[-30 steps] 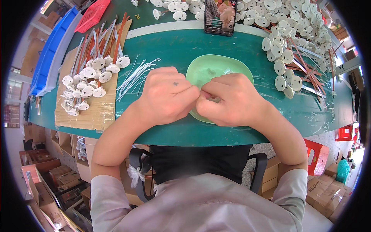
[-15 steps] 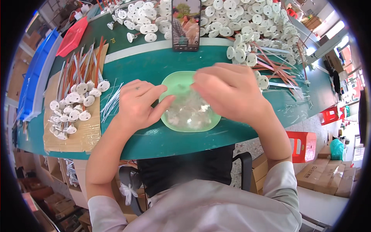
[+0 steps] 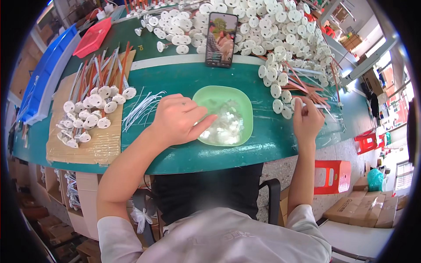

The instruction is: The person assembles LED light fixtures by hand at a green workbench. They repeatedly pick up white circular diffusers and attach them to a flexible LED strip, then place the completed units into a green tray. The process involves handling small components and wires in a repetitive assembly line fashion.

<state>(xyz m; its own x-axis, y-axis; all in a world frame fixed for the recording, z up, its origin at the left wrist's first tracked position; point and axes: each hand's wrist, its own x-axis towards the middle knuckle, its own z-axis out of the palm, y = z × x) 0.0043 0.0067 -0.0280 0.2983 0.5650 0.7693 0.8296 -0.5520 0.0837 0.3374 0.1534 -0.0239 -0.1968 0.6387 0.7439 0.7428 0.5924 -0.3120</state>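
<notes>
A light green bowl (image 3: 248,120) holds a heap of small clear, shiny pieces. My left hand (image 3: 180,119) is at its left rim, the thumb stretched toward the pieces and apart from the bent fingers; nothing shows between them. Off to the right, my right hand (image 3: 309,120) is closed at the near edge of a pile of white disc-headed parts (image 3: 276,91) with brown and white wires. Its fingertips pinch one white disc-headed part (image 3: 296,103), partly hidden by the fingers.
More white disc-headed parts (image 3: 93,101) lie on cardboard (image 3: 83,154) at the left, beside loose white strips (image 3: 142,107). A phone (image 3: 221,40) stands behind the bowl. A red basket (image 3: 92,37) and blue tray (image 3: 48,79) are at the far left; a red stool (image 3: 332,176) is beyond the table edge.
My right hand has moved from above the bowl to the pile on the right and closed on a disc-headed part. The left hand stays at the bowl's left rim. The whole view has shifted slightly.
</notes>
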